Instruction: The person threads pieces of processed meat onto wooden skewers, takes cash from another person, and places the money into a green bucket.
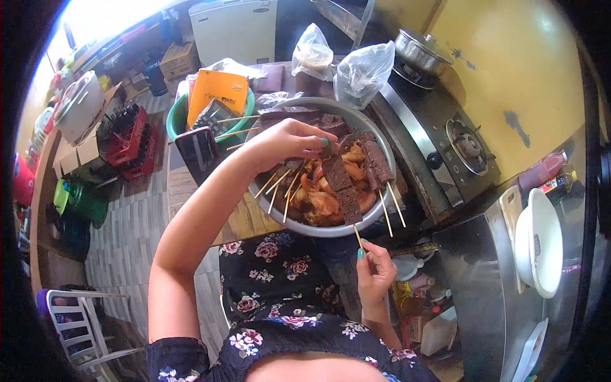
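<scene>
My right hand (377,270) pinches the bare lower end of a bamboo skewer (359,236). Dark brown blocks (342,184), which look like coagulated blood, are threaded along it above the basin. My left hand (300,138) is at the skewer's far end, fingertips closed on a small dark piece (328,152) partly hidden by the fingers. Below lies a round grey metal basin (329,232) holding orange-brown marinated meat (320,205). Finished-looking skewers of dark blocks (378,162) rest on its right side, and several sticks (279,184) poke out at the left.
Left of the basin stand a green tub (174,117) with an orange notebook (217,98) and a leaning phone (198,153). Clear plastic bags (365,74) sit behind. A gas stove (453,157) with a lidded pot (420,52) borders the right; a white basin (542,243) leans farther right.
</scene>
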{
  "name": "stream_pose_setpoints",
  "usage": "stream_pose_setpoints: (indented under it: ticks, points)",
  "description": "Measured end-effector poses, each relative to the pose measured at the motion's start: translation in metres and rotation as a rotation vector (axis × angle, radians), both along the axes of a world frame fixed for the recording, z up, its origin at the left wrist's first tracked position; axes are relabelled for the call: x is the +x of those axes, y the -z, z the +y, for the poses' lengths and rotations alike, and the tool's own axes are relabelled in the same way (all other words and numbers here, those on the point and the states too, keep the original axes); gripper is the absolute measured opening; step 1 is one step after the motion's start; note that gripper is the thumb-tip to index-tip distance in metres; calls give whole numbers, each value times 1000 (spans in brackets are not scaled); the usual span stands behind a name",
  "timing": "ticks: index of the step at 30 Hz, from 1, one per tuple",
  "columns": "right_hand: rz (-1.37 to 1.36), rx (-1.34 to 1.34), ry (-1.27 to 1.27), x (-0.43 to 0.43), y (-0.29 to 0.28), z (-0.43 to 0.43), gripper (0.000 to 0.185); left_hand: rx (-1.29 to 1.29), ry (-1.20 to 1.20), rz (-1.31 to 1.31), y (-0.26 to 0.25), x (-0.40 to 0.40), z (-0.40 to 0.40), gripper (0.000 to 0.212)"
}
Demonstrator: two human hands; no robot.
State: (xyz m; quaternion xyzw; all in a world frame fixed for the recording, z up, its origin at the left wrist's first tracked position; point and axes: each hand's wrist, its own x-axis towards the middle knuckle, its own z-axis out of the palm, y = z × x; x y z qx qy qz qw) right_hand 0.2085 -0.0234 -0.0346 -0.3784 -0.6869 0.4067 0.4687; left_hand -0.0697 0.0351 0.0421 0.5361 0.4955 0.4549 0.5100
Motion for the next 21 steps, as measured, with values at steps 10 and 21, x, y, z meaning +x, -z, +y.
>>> stream_pose_setpoints:
  ticks: [10, 21]
  points:
    - [-8, 108, 39, -5, 7, 3, 20, 37, 9, 21, 5, 8, 2, 31]
    - [-57, 72, 105, 21, -50, 90, 18, 194, -220, 132, 15, 1, 0, 37]
